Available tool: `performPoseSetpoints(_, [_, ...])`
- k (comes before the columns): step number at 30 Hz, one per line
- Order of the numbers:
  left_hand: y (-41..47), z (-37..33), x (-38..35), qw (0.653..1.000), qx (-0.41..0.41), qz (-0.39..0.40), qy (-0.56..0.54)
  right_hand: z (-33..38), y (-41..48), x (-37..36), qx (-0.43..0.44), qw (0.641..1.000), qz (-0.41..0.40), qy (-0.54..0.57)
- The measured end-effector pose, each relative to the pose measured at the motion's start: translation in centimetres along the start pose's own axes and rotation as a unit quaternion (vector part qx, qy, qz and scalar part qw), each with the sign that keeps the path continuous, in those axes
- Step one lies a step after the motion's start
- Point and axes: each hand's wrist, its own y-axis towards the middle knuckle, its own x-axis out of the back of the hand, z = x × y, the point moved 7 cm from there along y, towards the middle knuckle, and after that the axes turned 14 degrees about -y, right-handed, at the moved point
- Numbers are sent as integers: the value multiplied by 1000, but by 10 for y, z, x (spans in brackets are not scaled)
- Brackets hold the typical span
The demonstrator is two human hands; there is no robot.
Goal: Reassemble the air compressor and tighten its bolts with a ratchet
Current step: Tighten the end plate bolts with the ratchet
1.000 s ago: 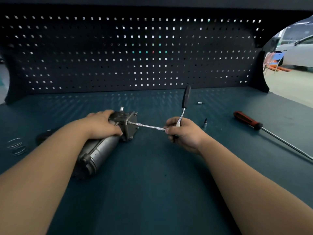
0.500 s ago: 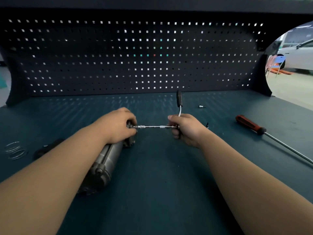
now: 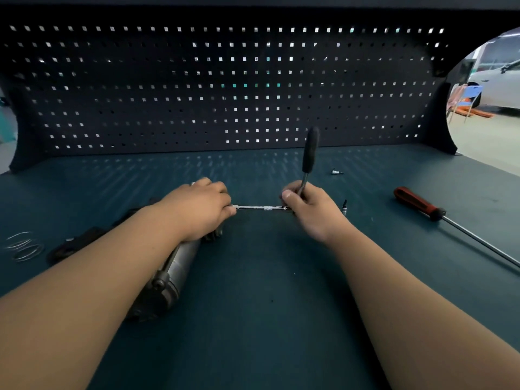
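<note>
The air compressor (image 3: 171, 274), a grey metal cylinder with a dark end cap, lies on the teal bench under my left forearm. My left hand (image 3: 201, 209) grips its head end and hides the bolts there. My right hand (image 3: 308, 209) grips the ratchet (image 3: 309, 153) at its head; the black handle stands up and away from me. A thin silver extension bar (image 3: 263, 207) runs level from the ratchet head to the compressor head under my left fingers.
A red-handled screwdriver (image 3: 419, 204) with a long shaft lies at the right. Two small sockets (image 3: 336, 172) (image 3: 345, 206) sit near my right hand. Wire rings (image 3: 24, 246) and a dark part (image 3: 76, 244) lie at the left. A pegboard wall (image 3: 225, 88) closes the back.
The ratchet handle has swung back and forth and now stands upright, tilted slightly right. My left hand has slid further over the compressor head, which has turned a little.
</note>
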Motion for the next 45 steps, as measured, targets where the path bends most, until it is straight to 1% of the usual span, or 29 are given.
performPoseSetpoints(3, [-1, 2, -1, 1000, 7, 5, 0, 6, -10, 1, 65, 997, 42, 7])
performPoseSetpoints(6, [-2, -1, -1, 1000, -4, -6, 4, 17, -19, 0, 148, 986, 40, -60])
performPoseSetpoints(7, [-2, -5, -1, 1000, -15, -10, 9, 16, -19, 0, 138, 987, 39, -66])
performPoseSetpoints(10, [-3, -15, -1, 998, -45, -16, 40, 6, -13, -2, 44, 998, 40, -22])
performPoseSetpoints(13, [-2, -16, 1, 998, -49, -25, 30, 5, -10, -6, -9, 999, 46, -23])
performPoseSetpoints(14, [-2, -16, 2, 998, -53, -29, 27, 3, -9, -9, -50, 997, 60, 6])
performPoseSetpoints(15, [-2, -15, 2, 998, -55, -33, 22, -1, -9, -13, -114, 988, 83, 63])
performPoseSetpoints(16, [-2, -14, 2, 998, -54, -36, 14, -4, -10, -18, -184, 967, 113, 134])
performPoseSetpoints(17, [-2, -12, 1, 998, -52, -37, 9, -6, -13, -23, -238, 942, 141, 190])
performPoseSetpoints(18, [-2, -11, 1, 998, -53, -35, 8, -7, -14, -26, -269, 923, 162, 221])
performPoseSetpoints(20, [1, -14, 0, 998, -57, -24, 15, -9, -15, -31, -290, 909, 178, 239])
performPoseSetpoints(25, [14, -36, -9, 996, -79, 17, 38, -15, -9, -34, -284, 921, 153, 220])
performPoseSetpoints(27, [16, -36, -11, 997, -68, 22, 6, -15, -9, -34, -267, 929, 151, 205])
performPoseSetpoints(29, [17, -35, -12, 998, -65, 9, -12, -14, -9, -31, -220, 953, 130, 160])
performPoseSetpoints(31, [19, -34, -13, 998, -63, 5, -16, -7, -9, -16, -118, 990, 64, 44])
performPoseSetpoints(32, [20, -34, -13, 998, -66, 3, -19, 0, -9, -6, -50, 998, 15, -29])
performPoseSetpoints(33, [20, -33, -12, 998, -65, -1, -27, 9, -11, 3, 26, 994, -34, -101])
performPoseSetpoints(34, [22, -31, -12, 997, -61, -7, -41, 18, -15, 8, 98, 980, -68, -158])
performPoseSetpoints(35, [23, -28, -11, 997, -54, -12, -53, 26, -21, 9, 154, 965, -91, -194])
performPoseSetpoints(36, [23, -26, -12, 997, -51, -15, -57, 31, -23, 8, 190, 952, -104, -214])
performPoseSetpoints(39, [24, -24, -17, 998, -52, -8, -38, 36, -21, 8, 241, 934, -90, -246])
performPoseSetpoints(42, [24, -23, -17, 999, -48, 6, -20, 34, -13, -5, 300, 874, -21, -381])
performPoseSetpoints(43, [23, -23, -17, 999, -46, 7, -21, 32, -12, -9, 304, 871, -7, -385])
performPoseSetpoints(44, [23, -24, -17, 999, -44, 7, -21, 32, -12, -10, 297, 888, -3, -351])
performPoseSetpoints(45, [23, -24, -16, 999, -44, 7, -19, 32, -12, -10, 280, 913, -5, -297])
